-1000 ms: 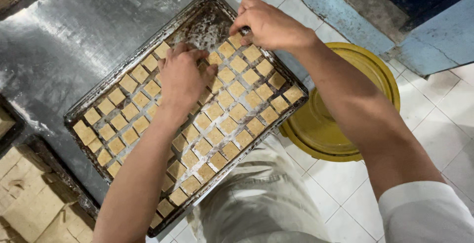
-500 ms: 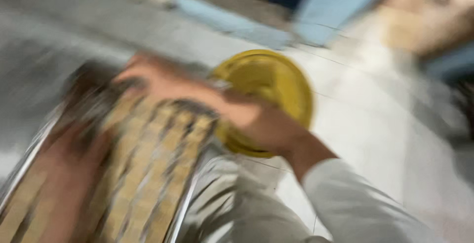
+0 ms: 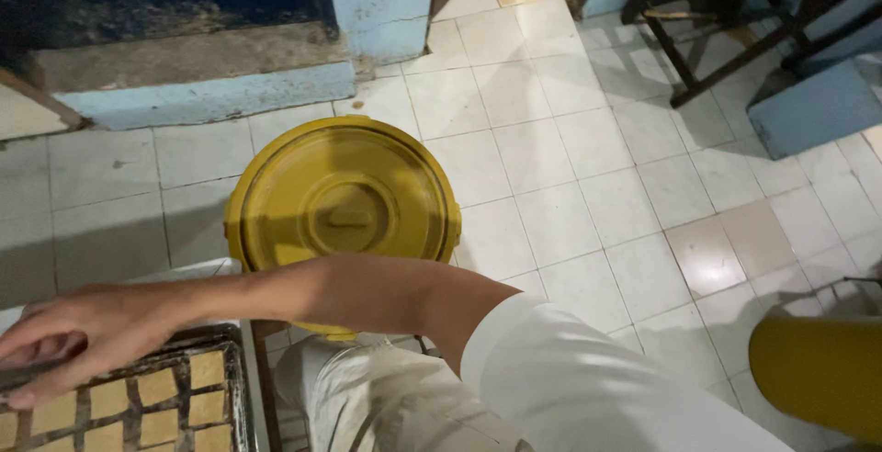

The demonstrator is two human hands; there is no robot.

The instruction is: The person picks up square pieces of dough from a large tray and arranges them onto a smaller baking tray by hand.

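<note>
Reaching across your body, you rested your right hand [image 3: 78, 333] with fingers spread loosely and gripping nothing on the rim of the metal baking tray [image 3: 241, 388] of square tan biscuits [image 3: 156, 388] at lower left, just before the yellow lidded bucket [image 3: 342, 209] on the tiled floor [image 3: 588, 204].

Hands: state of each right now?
Right hand: open, fingers spread over the tray of squares, holding nothing.
Left hand: out of view.
</note>
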